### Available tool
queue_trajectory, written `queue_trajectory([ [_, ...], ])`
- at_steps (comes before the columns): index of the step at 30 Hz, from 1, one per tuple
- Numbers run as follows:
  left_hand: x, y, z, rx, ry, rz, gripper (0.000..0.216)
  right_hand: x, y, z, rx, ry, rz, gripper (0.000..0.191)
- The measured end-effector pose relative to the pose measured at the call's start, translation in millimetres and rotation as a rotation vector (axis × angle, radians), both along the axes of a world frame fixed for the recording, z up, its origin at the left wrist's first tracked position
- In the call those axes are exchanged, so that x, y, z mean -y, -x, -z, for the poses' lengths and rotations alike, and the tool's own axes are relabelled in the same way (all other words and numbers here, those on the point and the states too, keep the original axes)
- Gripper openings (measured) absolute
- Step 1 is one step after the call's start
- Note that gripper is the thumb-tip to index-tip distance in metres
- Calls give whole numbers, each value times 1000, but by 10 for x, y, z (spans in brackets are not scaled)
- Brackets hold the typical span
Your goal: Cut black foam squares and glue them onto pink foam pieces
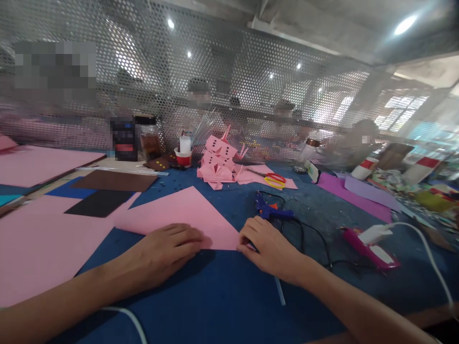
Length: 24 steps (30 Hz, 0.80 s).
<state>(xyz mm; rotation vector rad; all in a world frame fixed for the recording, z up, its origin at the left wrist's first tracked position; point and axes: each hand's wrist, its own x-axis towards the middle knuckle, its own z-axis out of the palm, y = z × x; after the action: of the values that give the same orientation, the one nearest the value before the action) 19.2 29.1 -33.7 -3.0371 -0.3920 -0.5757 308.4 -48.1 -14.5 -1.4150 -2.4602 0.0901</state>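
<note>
A pink paper sheet (186,210), folded into a triangle, lies on the blue table (222,296) in front of me. My left hand (168,248) rests flat on its near edge, fingers stretched out and pressing the paper down. My right hand (267,246) sits at the triangle's right corner with fingers curled, pinching the paper's tip against the table. A blue glue gun (270,210) with a black cord lies just beyond my right hand.
A pile of folded pink paper pieces (218,165) stands at the back, with yellow and red scissors (274,180) beside it. Large pink sheets (39,239) and brown and black sheets (107,188) lie left. A pink device (373,248) with a white cable lies right. A perforated metal screen (229,95) closes the far side.
</note>
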Motion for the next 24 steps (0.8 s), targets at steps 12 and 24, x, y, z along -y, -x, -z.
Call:
queue_trajectory([
  [12,11,50,-24,-18,61,8,37,0,12,6,-25,0,5,6],
  [24,4,126,-97,-76,31,34,41,4,18,-16,-28,45,5,8],
])
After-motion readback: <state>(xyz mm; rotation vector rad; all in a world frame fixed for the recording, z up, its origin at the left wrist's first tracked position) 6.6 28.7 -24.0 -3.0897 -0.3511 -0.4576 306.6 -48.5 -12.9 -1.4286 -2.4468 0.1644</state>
